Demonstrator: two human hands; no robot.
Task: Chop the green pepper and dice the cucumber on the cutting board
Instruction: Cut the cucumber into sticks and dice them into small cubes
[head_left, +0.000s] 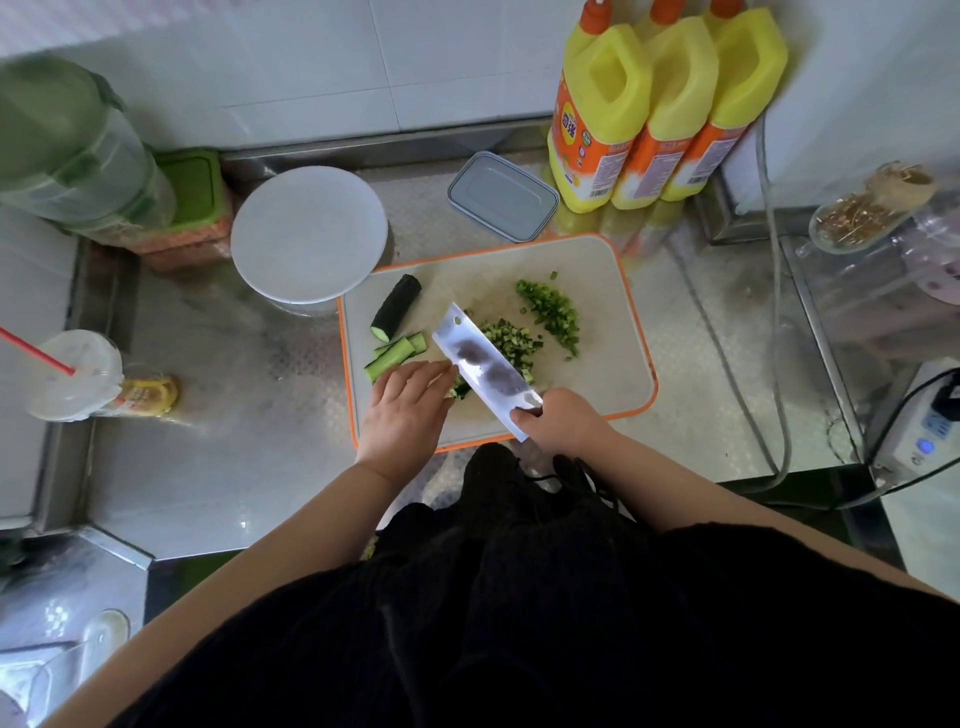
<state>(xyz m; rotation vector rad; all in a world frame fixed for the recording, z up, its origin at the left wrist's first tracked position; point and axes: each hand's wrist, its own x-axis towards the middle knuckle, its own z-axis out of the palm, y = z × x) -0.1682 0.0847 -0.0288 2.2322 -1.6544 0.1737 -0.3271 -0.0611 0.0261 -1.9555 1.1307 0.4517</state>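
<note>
A white cutting board (597, 322) with an orange rim lies on the steel counter. A pile of chopped green pepper (553, 312) sits toward its far right. Diced cucumber (506, 340) lies in the middle, partly behind the blade. A half cucumber (396, 306) and several cucumber strips (395, 356) rest at the board's left. My right hand (563, 421) grips the handle of a cleaver (483, 366), whose blade slants across the board. My left hand (408, 410) holds down cucumber pieces (460, 389) beside the blade, fingers curled on them.
A round white lid (309, 234) covers a container left of the board. A grey-lidded box (501, 195) and three yellow bottles (665, 109) stand behind it. A cup with a red straw (78, 374) sits at the left. Cables and a power strip (919, 431) lie at the right.
</note>
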